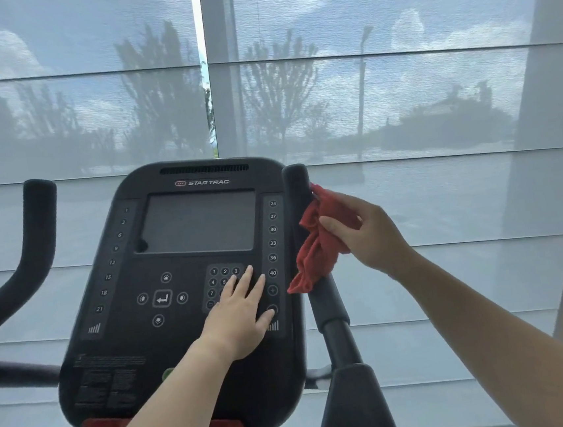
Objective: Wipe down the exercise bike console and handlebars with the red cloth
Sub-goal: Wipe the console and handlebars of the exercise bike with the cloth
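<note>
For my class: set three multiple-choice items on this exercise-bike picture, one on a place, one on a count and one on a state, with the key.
1. Where is the red cloth? A against the right handlebar; B on the screen; C on the seat.
2. How many upright handlebar ends show? A one; B two; C three.
3. How is the left hand? A a fist; B gripping the cloth; C flat on the console.
Key: A, the right hand holds it against that bar; B, the left handlebar and the right one; C, its fingers lie straight.
</note>
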{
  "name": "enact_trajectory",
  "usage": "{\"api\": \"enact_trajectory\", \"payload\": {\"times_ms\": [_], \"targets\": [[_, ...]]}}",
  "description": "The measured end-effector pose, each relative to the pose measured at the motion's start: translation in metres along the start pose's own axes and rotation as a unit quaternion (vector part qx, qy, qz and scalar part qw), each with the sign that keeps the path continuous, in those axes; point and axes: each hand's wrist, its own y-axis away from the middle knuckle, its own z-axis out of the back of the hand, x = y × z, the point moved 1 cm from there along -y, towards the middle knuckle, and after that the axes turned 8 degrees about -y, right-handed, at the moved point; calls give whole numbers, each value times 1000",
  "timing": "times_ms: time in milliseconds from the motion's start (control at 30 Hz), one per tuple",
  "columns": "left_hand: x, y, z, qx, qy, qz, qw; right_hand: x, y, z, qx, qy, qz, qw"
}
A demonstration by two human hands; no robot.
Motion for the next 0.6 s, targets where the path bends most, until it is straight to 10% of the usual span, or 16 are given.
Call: {"api": "enact_trajectory", "payload": {"times_ms": [600], "targets": [[2,0,-1,9,17,0,1000,-5,30,-6,33,-25,-51,998]]}}
